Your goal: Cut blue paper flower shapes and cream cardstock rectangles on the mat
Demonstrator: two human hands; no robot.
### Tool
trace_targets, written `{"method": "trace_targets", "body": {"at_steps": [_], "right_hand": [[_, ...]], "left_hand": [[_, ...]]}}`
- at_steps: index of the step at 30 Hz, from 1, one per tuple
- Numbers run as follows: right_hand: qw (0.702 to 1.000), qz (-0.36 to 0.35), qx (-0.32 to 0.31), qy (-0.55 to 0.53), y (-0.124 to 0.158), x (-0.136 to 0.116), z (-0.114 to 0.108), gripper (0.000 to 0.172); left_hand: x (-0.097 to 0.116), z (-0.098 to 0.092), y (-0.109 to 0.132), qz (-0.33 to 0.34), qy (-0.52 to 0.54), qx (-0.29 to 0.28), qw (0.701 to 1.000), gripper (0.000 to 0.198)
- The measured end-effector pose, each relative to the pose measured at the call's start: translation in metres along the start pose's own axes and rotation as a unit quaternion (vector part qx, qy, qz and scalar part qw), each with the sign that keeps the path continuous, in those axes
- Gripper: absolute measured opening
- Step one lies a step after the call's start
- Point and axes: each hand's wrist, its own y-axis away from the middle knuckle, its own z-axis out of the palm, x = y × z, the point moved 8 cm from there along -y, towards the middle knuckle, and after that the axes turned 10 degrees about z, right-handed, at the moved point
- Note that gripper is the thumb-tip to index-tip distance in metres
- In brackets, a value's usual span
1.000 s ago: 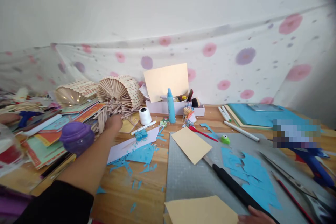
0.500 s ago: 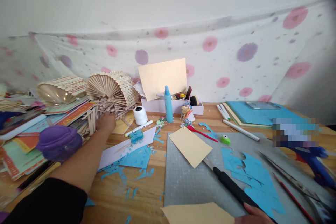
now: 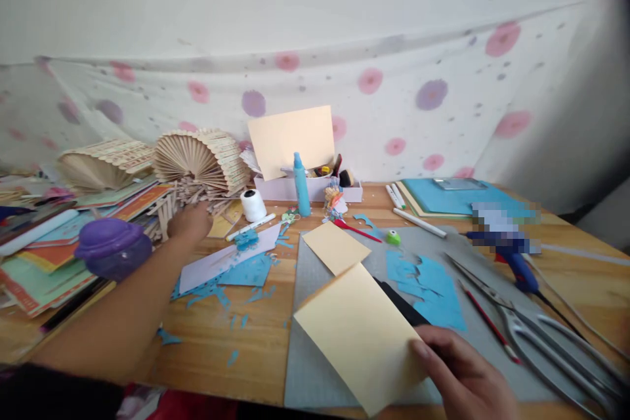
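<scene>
In the head view, my right hand [image 3: 457,371] pinches the corner of a cream card [image 3: 359,341], thumb on top. The card is raised over the grey cutting mat [image 3: 315,380] and covers part of a black-handled knife [image 3: 406,305]. A second cream card [image 3: 337,247] lies flat on the mat behind it. My left hand [image 3: 191,223] reaches far out at the left, at the pile of thin wooden sticks [image 3: 189,190]. Its fingers are blurred and partly hidden, so what they touch is unclear.
Blue paper offcuts [image 3: 426,285], scissors [image 3: 512,321] and a red pencil [image 3: 487,318] lie on the mat's right side. A glue gun [image 3: 516,256] rests beyond them. A blue bottle [image 3: 301,190], white thread spool [image 3: 252,205] and purple-lidded tub [image 3: 111,243] stand on the table.
My right hand has lifted the cream card from the front edge up over the mat and knife handle. My left hand stays by the sticks. The view has swung slightly right.
</scene>
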Motion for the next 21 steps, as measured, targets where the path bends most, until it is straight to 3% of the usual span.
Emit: {"method": "trace_targets", "body": {"at_steps": [4, 8, 9, 11, 12, 13, 14, 16, 18, 21], "right_hand": [[0.972, 0.200, -0.014, -0.124, 0.000, 0.030, 0.011, 0.027], [0.946, 0.258, 0.002, -0.196, 0.005, 0.037, 0.015, 0.025], [0.947, 0.256, 0.003, -0.193, 0.004, 0.036, 0.014, 0.024], [0.954, 0.246, -0.001, -0.170, 0.003, 0.034, 0.013, 0.023], [0.959, 0.239, -0.004, -0.153, 0.001, 0.033, 0.012, 0.023], [0.964, 0.232, -0.010, -0.132, -0.001, 0.033, 0.011, 0.024], [0.969, 0.222, -0.013, -0.108, -0.002, 0.033, 0.010, 0.025], [0.985, 0.171, -0.006, -0.038, -0.005, 0.029, 0.004, 0.029], [0.996, 0.059, 0.013, 0.066, -0.004, 0.014, -0.002, 0.033], [0.968, -0.135, -0.046, 0.207, 0.011, -0.011, 0.012, 0.036]], "left_hand": [[0.070, -0.004, 0.033, 0.085, 0.071, 0.010, 0.994, 0.034], [0.157, 0.009, 0.097, 0.192, 0.204, -0.030, 0.959, 0.040], [0.177, 0.013, 0.116, 0.213, 0.251, -0.051, 0.943, 0.040], [0.210, 0.030, 0.154, 0.194, 0.449, -0.172, 0.855, 0.046], [0.220, 0.038, 0.170, 0.163, 0.499, -0.215, 0.824, 0.048], [0.228, 0.043, 0.183, 0.138, 0.536, -0.237, 0.799, 0.050], [0.232, 0.046, 0.191, 0.119, 0.546, -0.239, 0.794, 0.052], [0.231, 0.049, 0.198, 0.106, 0.517, -0.195, 0.827, 0.053], [0.224, 0.053, 0.200, 0.102, 0.461, -0.145, 0.869, 0.050], [0.212, 0.063, 0.204, 0.090, 0.391, -0.117, 0.908, 0.043]]}}
